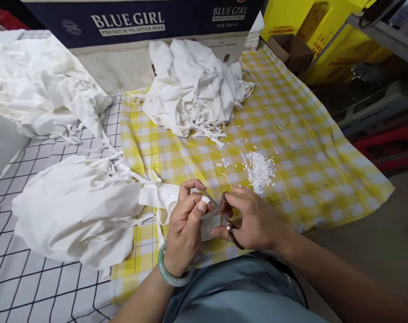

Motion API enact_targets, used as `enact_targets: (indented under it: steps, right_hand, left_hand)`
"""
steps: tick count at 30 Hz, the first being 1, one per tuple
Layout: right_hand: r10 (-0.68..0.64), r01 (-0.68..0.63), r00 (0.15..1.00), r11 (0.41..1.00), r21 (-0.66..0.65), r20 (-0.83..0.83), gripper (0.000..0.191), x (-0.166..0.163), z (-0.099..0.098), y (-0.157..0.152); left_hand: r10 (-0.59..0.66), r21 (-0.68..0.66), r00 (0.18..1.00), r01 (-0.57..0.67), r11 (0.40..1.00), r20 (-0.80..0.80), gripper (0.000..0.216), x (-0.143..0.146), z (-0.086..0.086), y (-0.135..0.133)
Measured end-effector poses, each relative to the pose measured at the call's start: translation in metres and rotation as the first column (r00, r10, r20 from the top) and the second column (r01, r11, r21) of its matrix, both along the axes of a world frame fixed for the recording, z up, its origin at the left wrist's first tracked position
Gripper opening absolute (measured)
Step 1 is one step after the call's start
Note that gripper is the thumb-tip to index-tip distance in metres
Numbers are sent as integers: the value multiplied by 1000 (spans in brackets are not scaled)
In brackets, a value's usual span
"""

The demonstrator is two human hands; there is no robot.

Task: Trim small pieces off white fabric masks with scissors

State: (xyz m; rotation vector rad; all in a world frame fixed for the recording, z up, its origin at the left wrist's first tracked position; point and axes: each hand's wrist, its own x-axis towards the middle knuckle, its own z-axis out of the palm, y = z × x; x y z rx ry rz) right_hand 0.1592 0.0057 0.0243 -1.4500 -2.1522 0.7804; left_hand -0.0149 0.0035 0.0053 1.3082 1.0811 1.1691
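My left hand point(185, 222), with a green bangle on the wrist, pinches a strip of white fabric point(157, 195) that runs from a white cloth bundle point(79, 208) on the left. My right hand point(254, 220) is closed round a pair of small scissors point(224, 213), fingers through the loops, blades pointing at the strip between my left thumb and fingers. A small heap of white fabric snippets point(259, 170) lies just beyond my right hand on the yellow checked cloth point(301, 148).
A heap of white cloth pieces with ties point(193, 87) lies at the back centre; a larger white pile point(39, 85) lies at the back left. A black-grid white cloth point(36, 282) covers the left. A Blue Girl carton point(130, 22) and yellow boxes point(291, 18) stand behind.
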Motion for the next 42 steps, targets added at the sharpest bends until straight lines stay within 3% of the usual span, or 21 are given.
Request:
enact_targets:
  steps: [23,32,37,42]
  right_hand:
    - [-39,39,999,993,-113,-3,39,4,-2,1]
    - [-54,48,998,988,-148,-38,43,2,-1,1]
    - [-69,62,997,989,-137,-47,42,4,-2,0]
    - [-136,129,990,984,-120,-45,44,14,-6,-3]
  left_hand:
    - [-69,32,981,76,997,-184,34,3,-13,-2]
    - [-51,29,997,53,998,-58,32,4,-12,-1]
    - [-48,-10,994,47,999,-97,32,7,-11,0]
    - [-98,16,995,98,995,-19,28,16,-10,5]
